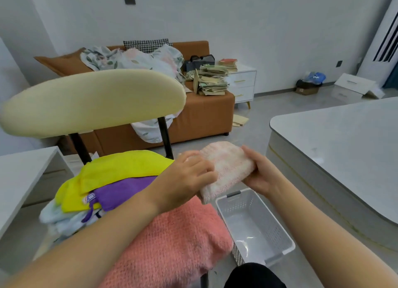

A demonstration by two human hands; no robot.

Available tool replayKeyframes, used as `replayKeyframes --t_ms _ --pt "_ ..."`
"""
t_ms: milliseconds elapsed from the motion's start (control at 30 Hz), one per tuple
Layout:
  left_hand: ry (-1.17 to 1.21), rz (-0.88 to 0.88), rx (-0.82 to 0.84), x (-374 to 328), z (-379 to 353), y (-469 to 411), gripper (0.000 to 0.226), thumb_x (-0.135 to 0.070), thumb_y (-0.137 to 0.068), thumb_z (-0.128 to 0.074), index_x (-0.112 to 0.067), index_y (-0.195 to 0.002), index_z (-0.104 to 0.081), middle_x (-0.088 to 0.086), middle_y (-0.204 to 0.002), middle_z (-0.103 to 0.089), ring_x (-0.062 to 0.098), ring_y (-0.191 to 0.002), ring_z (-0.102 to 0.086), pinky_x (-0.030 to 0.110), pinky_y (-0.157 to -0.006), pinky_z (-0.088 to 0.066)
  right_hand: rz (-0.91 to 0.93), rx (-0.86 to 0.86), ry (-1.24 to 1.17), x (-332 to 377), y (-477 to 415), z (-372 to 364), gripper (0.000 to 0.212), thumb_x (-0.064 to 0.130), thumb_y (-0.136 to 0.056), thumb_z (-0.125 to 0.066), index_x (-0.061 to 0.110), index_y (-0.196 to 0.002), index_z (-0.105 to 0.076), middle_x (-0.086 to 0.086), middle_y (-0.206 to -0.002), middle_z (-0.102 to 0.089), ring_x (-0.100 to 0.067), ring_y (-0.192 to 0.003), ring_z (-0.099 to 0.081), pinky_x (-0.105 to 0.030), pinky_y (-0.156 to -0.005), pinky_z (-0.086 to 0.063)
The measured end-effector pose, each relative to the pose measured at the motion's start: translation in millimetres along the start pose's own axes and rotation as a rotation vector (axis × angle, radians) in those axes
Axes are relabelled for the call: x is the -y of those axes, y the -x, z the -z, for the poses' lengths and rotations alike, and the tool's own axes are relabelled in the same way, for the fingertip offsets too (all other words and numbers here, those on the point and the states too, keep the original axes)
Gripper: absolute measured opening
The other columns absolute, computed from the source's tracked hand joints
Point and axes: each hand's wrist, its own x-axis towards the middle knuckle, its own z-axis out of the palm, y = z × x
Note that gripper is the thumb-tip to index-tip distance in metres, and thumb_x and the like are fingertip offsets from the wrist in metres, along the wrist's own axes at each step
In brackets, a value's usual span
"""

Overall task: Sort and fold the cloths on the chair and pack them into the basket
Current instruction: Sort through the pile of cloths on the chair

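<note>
Cloth in hand: the pale pink cloth point(226, 167) is held as a compact folded bundle in the air, just above the far end of the white basket point(286, 229).
Left hand: the left hand point(189, 176) is curled over the bundle's left side and clamped on it.
Right hand: the right hand point(260, 173) grips the bundle's right end, thumb on top.
Basket: it is set on the floor just beside the chair point(92, 102).
Chair pile: a yellow cloth point(120, 167), a purple cloth point(122, 191) and a coral fluffy cloth point(176, 244) are left unfolded on the seat.
Step judged: the fold is being finished before packing.
Done well: edges should be squared, the layers pinched together while lowered, and the bundle laid flat against one end wall, so room is kept.
Risk: the fluffy layers may spring open if one hand is released early.
</note>
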Motion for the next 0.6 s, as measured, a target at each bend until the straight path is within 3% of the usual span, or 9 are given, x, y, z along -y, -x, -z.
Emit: replayKeyframes --t_ms 67,167,200,267,300,367,433,500,600 --pt "0.053 0.268 0.000 -1 -16 3 0.045 -0.002 -0.078 -0.059 -0.021 -0.116 -0.045 0.006 -0.121 -0.055 0.024 -0.114 -0.050 0.042 -0.105 -0.033 0.076 0.024 0.127 3 -10 15 0.056 0.011 -0.078 -0.066 0.011 -0.133 -0.052 -0.018 -0.131 -0.056 -0.027 -0.111 -0.060 -0.040 -0.093 -0.050" --pt "0.524 1.051 -0.004 -1 -28 -7 0.092 -0.006 -0.074 -0.073 -0.021 -0.146 -0.019 0.008 -0.146 -0.033 0.021 -0.131 -0.038 0.038 -0.107 -0.035 0.163 0.053 0.142 10 -19 26 0.058 0.001 -0.077 -0.062 0.012 -0.133 -0.050 -0.015 -0.127 -0.060 -0.028 -0.109 -0.062 -0.038 -0.087 -0.055" --pt "0.738 1.259 -0.005 -2 -31 -14 0.090 -0.006 -0.078 -0.070 -0.019 -0.148 -0.015 0.009 -0.142 -0.039 0.022 -0.124 -0.047 0.040 -0.102 -0.043 0.185 0.056 0.137 13 -21 29 0.056 0.002 -0.078 -0.059 0.011 -0.132 -0.050 -0.014 -0.126 -0.061 -0.028 -0.109 -0.062 -0.037 -0.086 -0.056" --pt "1.209 1.511 -0.046 0 -39 -30 0.045 -0.007 -0.092 -0.052 -0.012 -0.135 -0.039 0.012 -0.113 -0.060 0.020 -0.089 -0.066 0.036 -0.076 -0.057 0.215 0.054 0.137 19 -26 37 0.054 0.003 -0.078 -0.056 0.011 -0.131 -0.051 -0.014 -0.126 -0.061 -0.028 -0.108 -0.063 -0.037 -0.084 -0.056" --pt "1.439 1.594 -0.051 0 -42 -39 0.026 -0.011 -0.097 -0.040 -0.010 -0.121 -0.053 0.010 -0.102 -0.064 0.018 -0.078 -0.066 0.031 -0.065 -0.057 0.224 0.045 0.145 22 -28 42 0.054 0.003 -0.077 -0.056 0.011 -0.130 -0.051 -0.014 -0.124 -0.062 -0.027 -0.107 -0.064 -0.036 -0.082 -0.057" --pt "1.726 1.682 -0.145 3 -54 -51 0.036 -0.021 -0.097 -0.030 -0.012 -0.108 -0.064 0.010 -0.104 -0.068 0.021 -0.087 -0.066 0.031 -0.069 -0.054 0.232 0.002 0.162 29 -31 52 0.053 0.002 -0.076 -0.057 0.011 -0.129 -0.052 -0.013 -0.120 -0.064 -0.026 -0.101 -0.066 -0.035 -0.077 -0.058" --pt "1.751 1.680 -0.180 3 -69 -63 0.040 -0.037 -0.094 -0.036 -0.016 -0.110 -0.066 0.007 -0.109 -0.070 0.023 -0.096 -0.065 0.035 -0.079 -0.051 0.227 -0.052 0.204 34 -32 66 0.046 0.001 -0.080 -0.056 0.011 -0.125 -0.055 -0.011 -0.114 -0.067 -0.023 -0.096 -0.067 -0.032 -0.072 -0.058" --pt "1.628 1.691 -0.103 -5 -89 -73 0.038 -0.046 -0.090 -0.054 -0.016 -0.111 -0.065 0.005 -0.105 -0.071 0.021 -0.092 -0.067 0.035 -0.078 -0.054 0.214 -0.135 0.273 36 -31 85 0.036 -0.001 -0.087 -0.053 0.012 -0.120 -0.058 -0.008 -0.106 -0.070 -0.020 -0.091 -0.069 -0.031 -0.071 -0.059" --pt "1.522 1.722 0.009 -21 -132 -82 0.017 -0.031 -0.088 -0.065 -0.019 -0.100 -0.062 0.003 -0.094 -0.070 0.017 -0.079 -0.067 0.034 -0.073 -0.055 0.172 -0.290 0.417 31 -33 123 0.029 0.002 -0.091 -0.053 0.012 -0.117 -0.061 -0.006 -0.099 -0.071 -0.018 -0.083 -0.069 -0.031 -0.071 -0.059"
